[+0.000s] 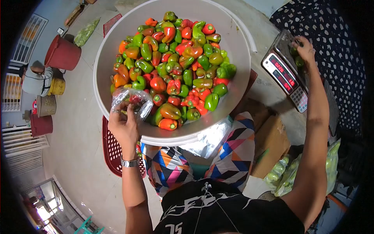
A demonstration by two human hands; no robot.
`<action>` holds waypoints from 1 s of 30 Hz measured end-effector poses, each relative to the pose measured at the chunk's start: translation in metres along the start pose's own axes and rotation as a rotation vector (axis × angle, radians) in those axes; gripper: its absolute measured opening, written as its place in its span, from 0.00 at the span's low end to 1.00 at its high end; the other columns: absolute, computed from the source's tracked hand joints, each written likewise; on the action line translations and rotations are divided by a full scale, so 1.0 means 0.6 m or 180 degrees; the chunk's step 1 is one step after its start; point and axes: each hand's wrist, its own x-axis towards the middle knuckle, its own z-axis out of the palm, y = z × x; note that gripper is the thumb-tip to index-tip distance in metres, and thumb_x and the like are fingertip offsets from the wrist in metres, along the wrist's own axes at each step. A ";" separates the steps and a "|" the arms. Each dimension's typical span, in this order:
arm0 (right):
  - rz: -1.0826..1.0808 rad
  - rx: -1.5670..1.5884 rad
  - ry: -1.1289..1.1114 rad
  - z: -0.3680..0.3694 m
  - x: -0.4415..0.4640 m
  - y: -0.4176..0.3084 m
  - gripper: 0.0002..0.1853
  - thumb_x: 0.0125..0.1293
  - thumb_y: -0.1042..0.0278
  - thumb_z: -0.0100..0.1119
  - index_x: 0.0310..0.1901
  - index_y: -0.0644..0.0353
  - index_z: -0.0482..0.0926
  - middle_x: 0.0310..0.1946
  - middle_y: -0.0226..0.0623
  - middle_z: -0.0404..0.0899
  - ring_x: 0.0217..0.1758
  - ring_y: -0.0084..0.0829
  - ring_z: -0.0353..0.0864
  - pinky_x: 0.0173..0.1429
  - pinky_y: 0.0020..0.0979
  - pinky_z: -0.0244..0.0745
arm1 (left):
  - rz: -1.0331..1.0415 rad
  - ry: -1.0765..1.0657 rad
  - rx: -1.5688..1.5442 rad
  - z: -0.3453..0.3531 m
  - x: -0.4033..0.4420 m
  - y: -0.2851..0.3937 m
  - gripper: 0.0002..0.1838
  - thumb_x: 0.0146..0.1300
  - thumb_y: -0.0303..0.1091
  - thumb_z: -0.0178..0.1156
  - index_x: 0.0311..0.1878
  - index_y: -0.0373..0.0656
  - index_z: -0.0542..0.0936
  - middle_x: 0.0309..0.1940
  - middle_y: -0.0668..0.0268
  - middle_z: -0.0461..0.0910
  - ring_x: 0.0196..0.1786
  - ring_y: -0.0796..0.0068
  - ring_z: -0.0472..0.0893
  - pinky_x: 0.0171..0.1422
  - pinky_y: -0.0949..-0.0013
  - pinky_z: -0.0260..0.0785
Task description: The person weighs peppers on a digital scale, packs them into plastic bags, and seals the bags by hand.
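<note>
- The left hand [124, 125] has its thumb and fingers pinched on a clear plastic bag [145, 106], and red shows through it.
- A silver watch [129, 163] sits on the wrist just behind that hand.
- Right in front of the left hand is a big round tub [98, 78] full of red, green and orange bell peppers [157, 84].
- Under the left wrist is a red basket [110, 150] with holes.
- The right hand [307, 50] is over a digital scale [281, 73], with fingers bent by something green [299, 61]; I cannot tell if they grip it.
- Past the right hand hangs a dark cloth [331, 58] with white spots.
- Far left of the left hand, a person [42, 81] is near a red bucket [64, 52].
</note>
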 end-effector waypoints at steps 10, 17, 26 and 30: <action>-0.0744 0.1020 -0.0192 0.112 -0.627 -0.267 0.36 0.59 0.58 0.75 0.67 0.61 0.73 0.66 0.59 0.72 0.70 0.61 0.71 0.72 0.55 0.68 | 0.0182 -0.0116 -0.0120 0.004 0.003 -0.030 0.12 0.71 0.27 0.66 0.54 0.35 0.86 0.35 0.68 0.85 0.33 0.85 0.77 0.38 0.75 0.71; 0.0136 0.0908 -0.0930 0.098 -0.665 -0.325 0.44 0.58 0.48 0.75 0.72 0.60 0.69 0.72 0.67 0.61 0.74 0.68 0.65 0.75 0.58 0.66 | 0.0099 -0.0083 0.0121 -0.005 0.001 -0.018 0.15 0.68 0.28 0.68 0.56 0.35 0.86 0.38 0.62 0.89 0.33 0.82 0.81 0.40 0.72 0.74; 0.0495 0.0635 -0.0994 0.129 -0.663 -0.306 0.43 0.55 0.44 0.76 0.70 0.52 0.72 0.70 0.58 0.67 0.70 0.62 0.71 0.71 0.56 0.71 | 0.0070 -0.0153 0.0092 -0.010 0.004 0.002 0.16 0.68 0.28 0.68 0.56 0.34 0.86 0.46 0.57 0.90 0.45 0.74 0.87 0.53 0.67 0.77; 0.0468 0.0609 -0.0941 0.132 -0.663 -0.306 0.42 0.55 0.44 0.76 0.69 0.51 0.74 0.71 0.54 0.67 0.70 0.60 0.70 0.72 0.56 0.71 | 0.0047 -0.0163 0.0179 -0.012 0.005 0.015 0.15 0.68 0.29 0.68 0.56 0.35 0.86 0.44 0.57 0.90 0.43 0.72 0.86 0.51 0.67 0.76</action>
